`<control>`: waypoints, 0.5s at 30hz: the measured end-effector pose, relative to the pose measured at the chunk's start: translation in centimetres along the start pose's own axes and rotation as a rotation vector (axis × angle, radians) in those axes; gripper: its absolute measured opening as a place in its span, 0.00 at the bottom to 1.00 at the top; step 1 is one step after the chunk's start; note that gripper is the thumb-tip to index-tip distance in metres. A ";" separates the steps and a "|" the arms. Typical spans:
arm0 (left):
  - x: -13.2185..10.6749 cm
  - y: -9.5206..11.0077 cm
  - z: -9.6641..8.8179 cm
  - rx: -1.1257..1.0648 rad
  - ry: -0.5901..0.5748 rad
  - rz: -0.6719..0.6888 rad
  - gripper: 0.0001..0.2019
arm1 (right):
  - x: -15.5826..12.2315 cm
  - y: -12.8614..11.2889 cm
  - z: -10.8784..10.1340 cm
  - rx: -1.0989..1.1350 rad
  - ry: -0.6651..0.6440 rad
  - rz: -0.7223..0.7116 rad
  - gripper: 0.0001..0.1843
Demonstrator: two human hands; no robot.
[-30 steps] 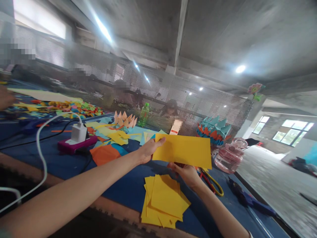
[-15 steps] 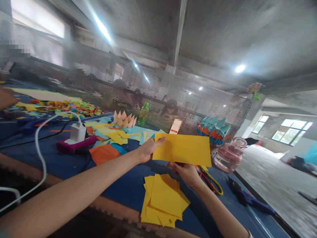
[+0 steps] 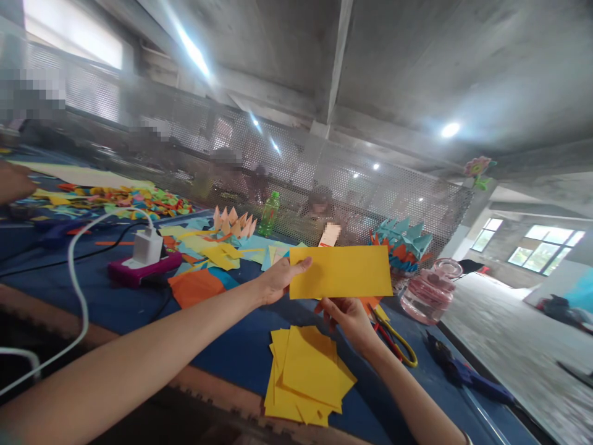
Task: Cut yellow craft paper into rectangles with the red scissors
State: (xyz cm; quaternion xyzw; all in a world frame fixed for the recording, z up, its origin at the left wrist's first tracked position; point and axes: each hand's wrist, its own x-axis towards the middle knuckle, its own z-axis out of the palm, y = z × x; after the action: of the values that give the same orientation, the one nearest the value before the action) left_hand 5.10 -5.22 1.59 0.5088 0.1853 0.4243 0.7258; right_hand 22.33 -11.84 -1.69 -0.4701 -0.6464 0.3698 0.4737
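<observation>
My left hand (image 3: 279,279) pinches the left edge of a yellow paper sheet (image 3: 341,271) held up above the blue table (image 3: 241,352). My right hand (image 3: 348,316) grips the same sheet from below, at its lower edge, fingers closed. The sheet looks like a wide rectangle, level and facing me. Under the hands lies a loose stack of yellow square papers (image 3: 306,376) near the table's front edge.
Scissors with red and yellow handles (image 3: 393,337) and a blue glue gun (image 3: 463,371) lie to the right, beside a pink glass jar (image 3: 430,290). Orange paper (image 3: 194,287), folded paper models (image 3: 234,224), a green bottle (image 3: 269,214) and a white charger on a purple block (image 3: 143,259) sit left. Another person's hand (image 3: 12,182) shows far left.
The yellow sheet has become narrower in height and now sits level; its lower edge rose. My right hand shifted slightly up beneath it. The left hand stayed put.
</observation>
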 end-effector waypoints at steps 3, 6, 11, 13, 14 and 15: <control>0.0 -0.1 0.0 0.025 0.006 0.024 0.19 | -0.2 -0.3 0.0 -0.011 -0.007 0.001 0.24; -0.1 -0.1 0.0 0.048 -0.018 0.057 0.21 | -0.4 -0.6 0.1 -0.006 0.028 0.007 0.25; -0.1 -0.3 -0.1 0.082 -0.042 0.066 0.22 | -0.5 -0.3 0.1 0.055 0.051 0.021 0.23; 0.0 -0.4 -0.2 0.089 -0.045 0.068 0.22 | -0.5 -0.3 0.1 0.039 0.077 0.025 0.22; 0.1 -0.5 -0.2 0.092 -0.047 0.068 0.22 | -0.5 -0.3 0.2 0.023 0.094 0.031 0.22; 0.1 -0.5 -0.3 0.095 -0.047 0.066 0.23 | -0.6 -0.4 0.2 0.003 0.106 0.039 0.22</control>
State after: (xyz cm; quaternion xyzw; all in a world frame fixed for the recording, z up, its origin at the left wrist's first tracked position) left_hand 5.19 -5.06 1.05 0.5585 0.1713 0.4268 0.6903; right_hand 22.10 -12.51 -1.57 -0.5007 -0.6108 0.3545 0.5006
